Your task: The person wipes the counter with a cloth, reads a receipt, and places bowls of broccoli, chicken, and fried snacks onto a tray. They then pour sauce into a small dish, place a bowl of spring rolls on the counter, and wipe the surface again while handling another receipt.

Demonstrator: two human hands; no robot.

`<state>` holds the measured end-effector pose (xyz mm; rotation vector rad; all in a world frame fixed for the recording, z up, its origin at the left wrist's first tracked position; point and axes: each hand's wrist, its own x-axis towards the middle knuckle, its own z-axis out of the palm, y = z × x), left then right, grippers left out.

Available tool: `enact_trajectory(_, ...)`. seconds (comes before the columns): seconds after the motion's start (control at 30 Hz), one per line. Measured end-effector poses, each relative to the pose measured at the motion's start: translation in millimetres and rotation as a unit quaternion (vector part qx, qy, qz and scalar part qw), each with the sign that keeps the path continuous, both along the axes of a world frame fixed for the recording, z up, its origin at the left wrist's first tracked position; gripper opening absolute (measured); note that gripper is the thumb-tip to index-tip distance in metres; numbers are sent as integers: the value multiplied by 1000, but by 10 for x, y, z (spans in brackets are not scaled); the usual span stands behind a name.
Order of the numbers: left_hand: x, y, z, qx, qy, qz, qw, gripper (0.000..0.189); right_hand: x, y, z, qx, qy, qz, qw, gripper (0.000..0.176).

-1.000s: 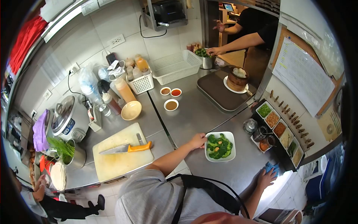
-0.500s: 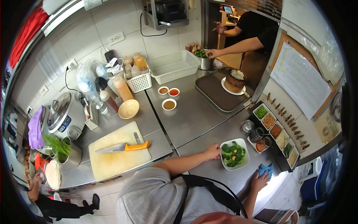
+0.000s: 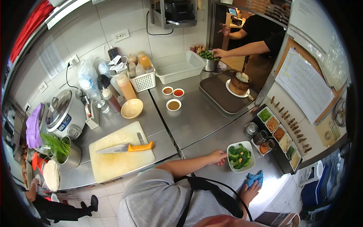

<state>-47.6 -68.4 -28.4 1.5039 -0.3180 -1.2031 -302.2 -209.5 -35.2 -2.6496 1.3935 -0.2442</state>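
Observation:
A white square bowl (image 3: 230, 165) of broccoli (image 3: 240, 156) sits on the steel counter in front of me. My left hand (image 3: 217, 157) is at the bowl's left rim, fingers curled, thumb and forefinger pinching the edge. Below the bowl, a crumpled blue cloth (image 3: 255, 178) lies on the counter. My right hand (image 3: 250, 191) presses on this cloth, its fingers bent over the near side. Small glass jars (image 3: 251, 129) stand beyond the bowl, beside a black rack of topping trays (image 3: 278, 133).
To the left, a knife (image 3: 124, 148) rests on a cutting board (image 3: 109, 166). Sauce dishes (image 3: 173, 105) and a brown tray (image 3: 211, 92) with a bamboo steamer (image 3: 239, 85) are farther back. Another person's hand (image 3: 218, 53) reaches into a pot of green items (image 3: 210, 65).
My right hand and the blue cloth have moved left, closer beneath the bowl. The view has shifted slightly. The bowl and my left hand remain together.

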Motion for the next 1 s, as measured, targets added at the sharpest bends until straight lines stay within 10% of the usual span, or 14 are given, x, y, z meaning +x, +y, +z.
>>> enact_trajectory(0.37,-5,217,-149,-66,27,6,997,28,-830,-84,31,-5,28,-199,980,51)
enact_trajectory(0.73,-48,302,-17,25,-44,-198,979,30,-521,335,588,203,38,37,978,37)
enact_trajectory(1.0,-147,356,-298,-135,-157,-460,864,35,592,963,976,508,-177,198,820,32)
